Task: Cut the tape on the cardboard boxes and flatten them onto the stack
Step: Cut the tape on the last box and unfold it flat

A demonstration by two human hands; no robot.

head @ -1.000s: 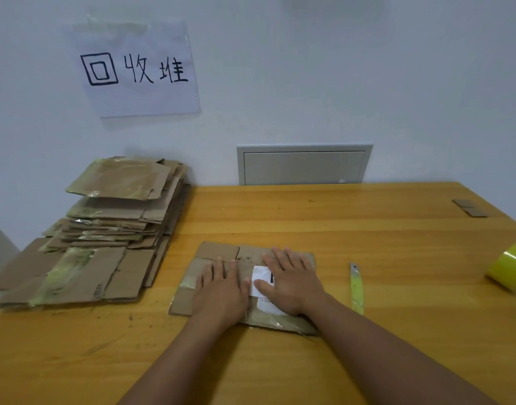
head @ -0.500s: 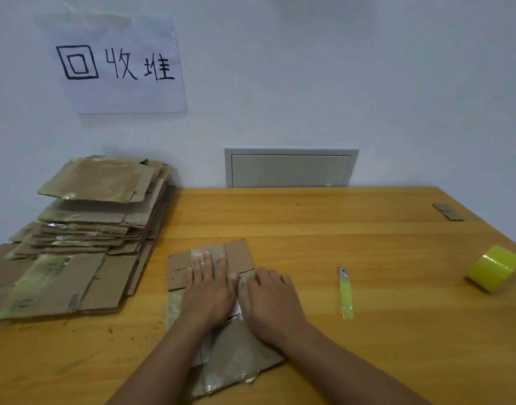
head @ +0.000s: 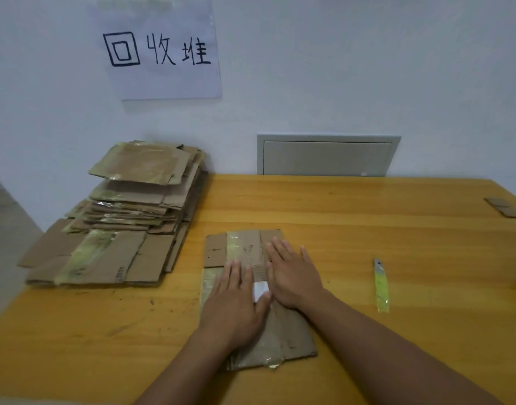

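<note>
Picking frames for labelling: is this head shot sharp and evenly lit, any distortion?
Head view: soft overall, flat even light, faint shadows under the left hand and right hand; glare on the stack tape; wide-angle bowing of the table edge; yellow knife slightly blurred.

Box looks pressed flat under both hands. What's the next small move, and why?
Probably slide the box left onto the stack: it lies flat under the open left hand and right hand, and the knife is set aside.
</note>
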